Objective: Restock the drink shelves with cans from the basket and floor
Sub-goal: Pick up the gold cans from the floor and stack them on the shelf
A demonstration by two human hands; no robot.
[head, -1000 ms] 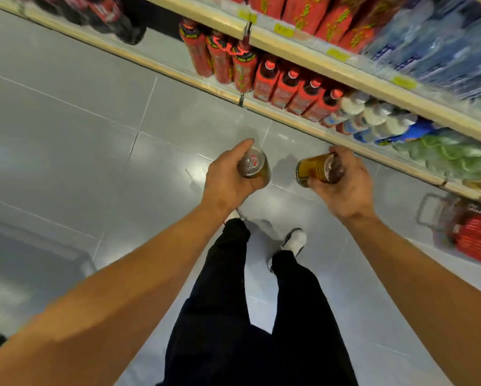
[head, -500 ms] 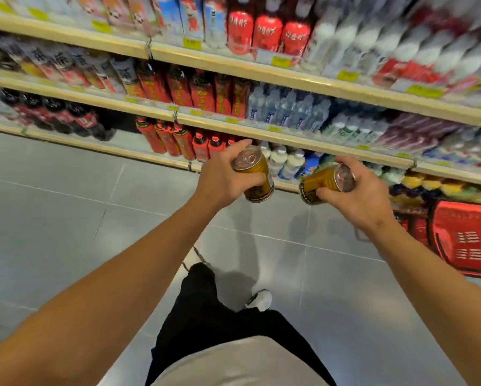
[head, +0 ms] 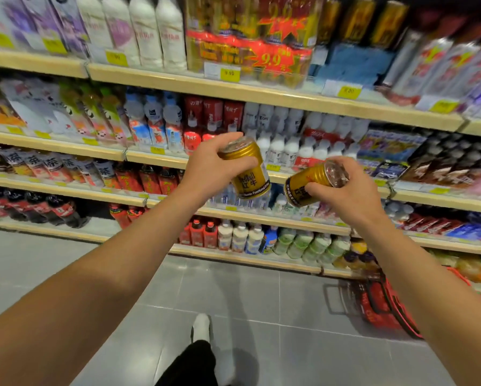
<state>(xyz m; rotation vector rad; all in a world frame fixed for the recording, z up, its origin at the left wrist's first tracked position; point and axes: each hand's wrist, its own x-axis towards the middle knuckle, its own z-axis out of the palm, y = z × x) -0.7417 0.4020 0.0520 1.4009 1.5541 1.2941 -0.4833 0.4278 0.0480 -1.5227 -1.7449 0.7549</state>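
Two cans are held before the shelves (head: 261,91): one (head: 249,169) at left, one (head: 314,182) at right. A basket (head: 384,307) is set on the floor (head: 261,302), lower right.

Left hand (head: 205,168) grips a gold can (head: 249,169) at frame centre, near upright. Right hand (head: 350,193) grips a second gold can (head: 311,182), tilted, just beside the first. Stocked drink shelves (head: 233,90) fill the upper frame. Red basket (head: 384,307) sits on the grey floor (head: 261,316), lower right.
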